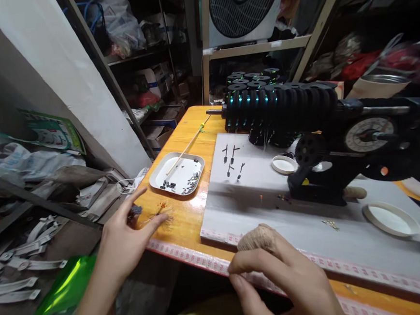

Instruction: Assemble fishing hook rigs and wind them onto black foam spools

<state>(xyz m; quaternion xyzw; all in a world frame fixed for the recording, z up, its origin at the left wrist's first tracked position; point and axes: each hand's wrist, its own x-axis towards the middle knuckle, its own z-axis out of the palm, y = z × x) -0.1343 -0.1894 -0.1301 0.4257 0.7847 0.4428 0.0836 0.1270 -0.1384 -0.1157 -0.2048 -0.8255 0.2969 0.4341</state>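
Observation:
My left hand (128, 232) is over the table's left front corner, its thumb and fingers spread apart. Right by its fingertips lies a small bunch of thin strands with orange tips (161, 207), and a dark grey clump (135, 210) shows beside the fingers. At the front edge of the board, my right hand (280, 273) has its thumb and forefinger pressed together; whatever may be between them cannot be made out. A tan wrap (258, 239) covers one of its fingers. Several small black pieces with thin stems (228, 160) lie on the grey-white board (249, 193).
A white tray (153, 179) holding small black parts and a thin wooden stick (190, 142) is at left. A black machine with a row of spools (282, 105) and a dial (370, 134) stands at right. Shallow white dishes (392, 218) and a measuring tape (188, 254) are nearby.

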